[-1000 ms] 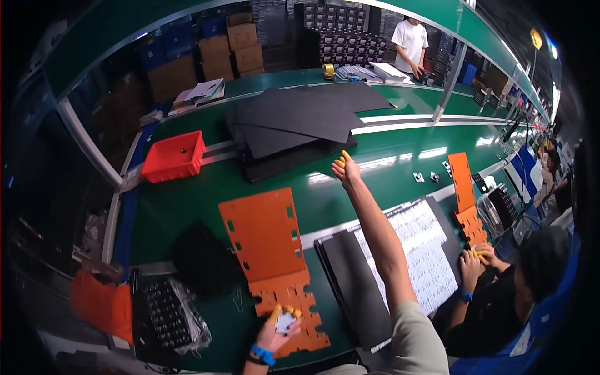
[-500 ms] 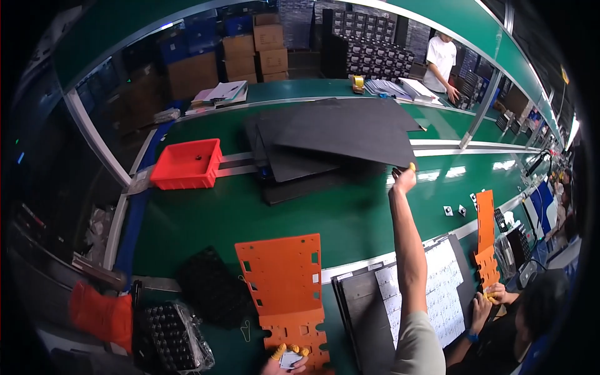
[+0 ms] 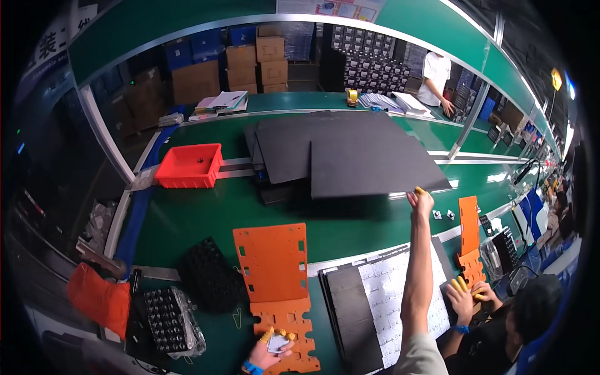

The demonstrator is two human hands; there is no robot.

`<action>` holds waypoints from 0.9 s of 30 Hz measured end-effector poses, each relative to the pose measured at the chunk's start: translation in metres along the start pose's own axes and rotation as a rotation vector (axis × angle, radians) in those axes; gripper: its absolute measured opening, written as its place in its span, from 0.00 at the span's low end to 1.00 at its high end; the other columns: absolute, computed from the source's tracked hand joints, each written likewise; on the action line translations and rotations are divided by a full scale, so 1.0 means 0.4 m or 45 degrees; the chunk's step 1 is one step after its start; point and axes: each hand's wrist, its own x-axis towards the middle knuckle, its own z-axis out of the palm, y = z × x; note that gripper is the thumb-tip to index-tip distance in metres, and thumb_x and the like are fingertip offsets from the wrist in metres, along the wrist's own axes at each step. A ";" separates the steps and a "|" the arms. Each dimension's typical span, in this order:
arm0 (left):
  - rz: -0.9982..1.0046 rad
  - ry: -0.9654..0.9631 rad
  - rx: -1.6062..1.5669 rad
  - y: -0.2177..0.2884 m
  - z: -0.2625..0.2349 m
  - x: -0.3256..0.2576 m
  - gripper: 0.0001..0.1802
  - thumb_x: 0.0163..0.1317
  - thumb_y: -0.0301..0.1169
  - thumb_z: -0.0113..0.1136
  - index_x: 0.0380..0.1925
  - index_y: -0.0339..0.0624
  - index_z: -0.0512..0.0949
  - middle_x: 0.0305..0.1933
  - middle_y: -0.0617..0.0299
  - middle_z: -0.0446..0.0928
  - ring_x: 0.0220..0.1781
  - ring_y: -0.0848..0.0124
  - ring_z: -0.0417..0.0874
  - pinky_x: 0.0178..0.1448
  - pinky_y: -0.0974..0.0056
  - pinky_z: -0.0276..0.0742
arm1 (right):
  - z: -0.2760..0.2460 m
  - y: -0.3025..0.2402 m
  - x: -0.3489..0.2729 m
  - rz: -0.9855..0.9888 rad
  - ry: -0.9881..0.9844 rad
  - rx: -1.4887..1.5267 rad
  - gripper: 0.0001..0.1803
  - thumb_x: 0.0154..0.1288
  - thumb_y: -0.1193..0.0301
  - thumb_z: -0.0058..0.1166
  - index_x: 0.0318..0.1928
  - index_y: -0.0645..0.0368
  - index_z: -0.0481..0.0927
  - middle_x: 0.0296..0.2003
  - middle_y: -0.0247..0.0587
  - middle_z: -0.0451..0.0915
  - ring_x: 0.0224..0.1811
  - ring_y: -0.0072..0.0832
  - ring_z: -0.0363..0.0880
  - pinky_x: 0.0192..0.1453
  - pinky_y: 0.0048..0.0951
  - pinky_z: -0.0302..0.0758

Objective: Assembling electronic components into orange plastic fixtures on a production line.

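My right hand (image 3: 421,201), a yellow cover on a fingertip, pinches the near edge of a large black sheet (image 3: 369,159). That sheet lies askew over other black sheets (image 3: 281,150) stacked on the green bench, its near edge lifted. My left hand (image 3: 267,356), with yellow fingertip covers and a blue wristband, holds a small white flat piece (image 3: 276,342). It is over the lower, notched part of an orange plate (image 3: 272,262). What the piece is, I cannot make out.
A red bin (image 3: 190,165) stands left of the sheets. Black boards with printed paper (image 3: 400,294) lie under my right forearm. Nearby are a black tray (image 3: 165,322) in plastic and an orange bag (image 3: 100,297). At right, a co-worker's hands (image 3: 461,303) are beside another orange plate (image 3: 469,225).
My right hand has drawn the black sheet's near edge toward me, and the sheet has turned. My left hand still holds the white piece. A co-worker's hand has lifted, and the view has tilted up.
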 end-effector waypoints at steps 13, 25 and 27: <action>0.045 -0.137 0.127 -0.005 -0.005 -0.006 0.23 0.74 0.51 0.47 0.43 0.43 0.80 0.46 0.55 0.77 0.30 0.70 0.65 0.29 0.69 0.57 | -0.383 -0.175 -0.250 -0.034 -0.014 -0.100 0.11 0.72 0.71 0.42 0.43 0.65 0.76 0.29 0.35 0.76 0.24 0.22 0.78 0.30 0.23 0.81; 0.045 -0.116 0.120 -0.007 0.000 -0.004 0.23 0.74 0.50 0.48 0.41 0.41 0.81 0.44 0.53 0.78 0.30 0.69 0.65 0.29 0.68 0.58 | -0.344 0.015 -0.278 0.153 -0.001 -0.055 0.11 0.70 0.74 0.43 0.42 0.68 0.77 0.22 0.31 0.70 0.18 0.19 0.70 0.28 0.26 0.84; 0.040 -0.106 0.121 -0.010 0.006 -0.004 0.23 0.74 0.50 0.48 0.41 0.42 0.81 0.44 0.53 0.78 0.30 0.69 0.65 0.29 0.68 0.58 | -0.327 0.048 -0.264 0.180 -0.035 -0.034 0.10 0.69 0.76 0.44 0.40 0.68 0.78 0.20 0.30 0.68 0.16 0.18 0.67 0.25 0.23 0.81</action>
